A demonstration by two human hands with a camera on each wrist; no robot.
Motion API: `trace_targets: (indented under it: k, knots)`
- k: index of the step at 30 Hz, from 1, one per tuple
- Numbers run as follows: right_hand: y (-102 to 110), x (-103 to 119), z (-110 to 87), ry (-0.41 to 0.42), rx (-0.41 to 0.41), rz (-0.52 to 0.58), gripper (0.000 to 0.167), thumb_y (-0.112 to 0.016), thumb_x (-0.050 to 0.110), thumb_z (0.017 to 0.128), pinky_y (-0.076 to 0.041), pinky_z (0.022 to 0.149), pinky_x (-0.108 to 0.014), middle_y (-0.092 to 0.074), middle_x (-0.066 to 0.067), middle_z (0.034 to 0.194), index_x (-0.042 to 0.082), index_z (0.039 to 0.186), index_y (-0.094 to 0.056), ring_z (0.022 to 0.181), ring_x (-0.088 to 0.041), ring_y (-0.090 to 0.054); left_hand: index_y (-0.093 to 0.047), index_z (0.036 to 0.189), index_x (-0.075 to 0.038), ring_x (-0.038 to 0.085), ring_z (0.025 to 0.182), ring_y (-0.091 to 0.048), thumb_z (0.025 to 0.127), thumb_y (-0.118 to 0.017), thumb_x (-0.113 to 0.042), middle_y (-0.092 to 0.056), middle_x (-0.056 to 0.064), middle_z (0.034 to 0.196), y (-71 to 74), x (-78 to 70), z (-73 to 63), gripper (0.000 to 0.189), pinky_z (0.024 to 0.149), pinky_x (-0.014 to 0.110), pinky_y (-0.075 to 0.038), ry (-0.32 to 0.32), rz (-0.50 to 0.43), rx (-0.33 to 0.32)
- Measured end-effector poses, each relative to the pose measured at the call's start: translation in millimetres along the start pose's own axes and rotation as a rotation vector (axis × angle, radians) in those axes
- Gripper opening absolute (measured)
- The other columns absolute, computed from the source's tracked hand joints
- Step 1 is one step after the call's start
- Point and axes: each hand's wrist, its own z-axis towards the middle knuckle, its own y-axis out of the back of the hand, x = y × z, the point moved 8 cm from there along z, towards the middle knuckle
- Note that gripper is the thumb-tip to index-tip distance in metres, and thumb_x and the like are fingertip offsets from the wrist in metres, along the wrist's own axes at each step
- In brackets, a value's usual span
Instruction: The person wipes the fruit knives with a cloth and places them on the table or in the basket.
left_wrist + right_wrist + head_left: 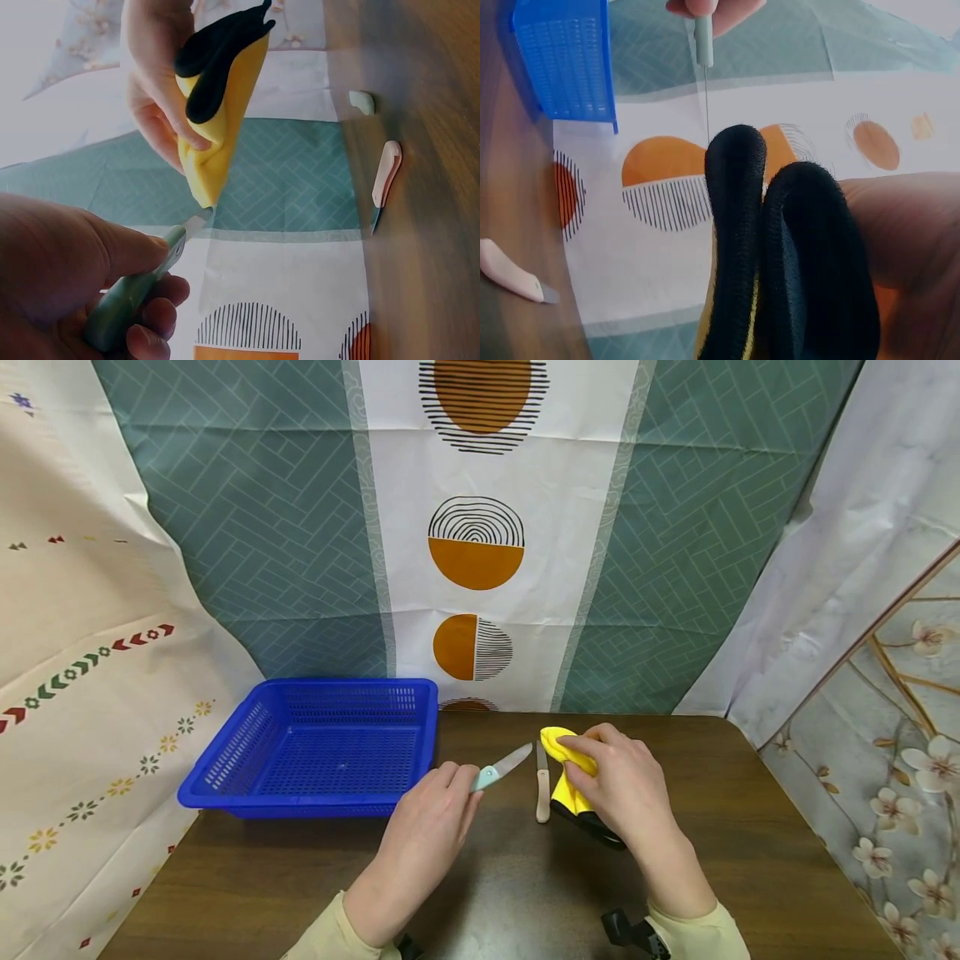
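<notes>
Head cam bright, fairly sharp; soft glare & shadows on wood tabletop [498,906]. Wrist cams hazier, softer; L wrist pic washed out top-L.

The left hand [429,822] grips a green-handled knife [501,767], blade directed away and to the right. The right hand [624,783] pinches a yellow cloth item [570,795] with a black edge. Between them a pale-handled knife [543,792] lies on the brown counter [487,893], blade toward the rear. A blue perforated basket [288,802] stands at left, near the left hand. Behind hangs a curtain [285,527] of green side panels and a white central strip bearing orange half-discs. Floral fabric [896,810] borders the counter at right.
</notes>
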Motion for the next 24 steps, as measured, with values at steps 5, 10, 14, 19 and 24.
trace_targets:
  k: [5, 10, 14, 19, 24]
  knots:
    - [3, 18, -3.2, 0.072, -0.037, 0.007, 0.035, -0.090, 0.013, 0.089, -0.054, 0.080, -0.049, -0.072, -0.008, 0.111, 0.017, 0.124, -0.085, 0.092, -0.033, -0.066, -0.069, 0.110, -0.007, 0.020, 0.072, -0.058, 0.096, -0.087, -0.011, -0.062, 0.003, 0.087, -1.0, 2.3, -0.2, 0.024, 0.060, 0.035, -0.052, 0.017, 0.011, 0.017]
    - [2, 43, -8.3, 0.181, -0.067, 0.005, 0.037, -0.094, 0.013, 0.086, -0.056, 0.086, -0.050, -0.071, -0.007, 0.110, 0.018, 0.122, -0.086, 0.093, -0.033, -0.069, -0.068, 0.110, -0.006, 0.020, 0.072, -0.058, 0.097, -0.087, -0.012, -0.061, 0.003, 0.088, -1.7, 4.1, 0.0, 0.024, 0.060, 0.033, -0.052, 0.031, 0.013, 0.029]
    - [1, 61, -12.7, 0.262, -0.090, 0.011, 0.039, -0.095, 0.012, 0.084, -0.057, 0.089, -0.050, -0.072, -0.006, 0.109, 0.020, 0.121, -0.086, 0.094, -0.030, -0.070, -0.069, 0.111, -0.006, 0.020, 0.073, -0.059, 0.097, -0.087, -0.012, -0.062, 0.004, 0.089, -2.1, 5.2, 0.0, 0.024, 0.061, 0.034, -0.054, 0.031, 0.009, 0.031]
    - [-2, 76, -16.6, 0.321, -0.089, 0.015, 0.041, -0.095, 0.012, 0.083, -0.057, 0.090, -0.047, -0.071, -0.004, 0.108, 0.022, 0.121, -0.086, 0.095, -0.026, -0.071, -0.069, 0.111, -0.006, 0.019, 0.075, -0.058, 0.100, -0.085, -0.013, -0.064, 0.004, 0.091, -2.1, 5.9, 0.5, 0.020, 0.063, 0.033, -0.054, 0.048, -0.011, 0.056]
    - [-2, 77, -17.4, 0.324, -0.094, 0.012, 0.041, -0.095, 0.011, 0.083, -0.056, 0.090, -0.047, -0.071, -0.004, 0.108, 0.022, 0.122, -0.086, 0.095, -0.025, -0.071, -0.069, 0.111, -0.007, 0.018, 0.076, -0.057, 0.101, -0.083, -0.015, -0.063, 0.004, 0.091, -2.9, 6.6, 0.9, 0.019, 0.063, 0.032, -0.054, 0.056, -0.015, 0.073]
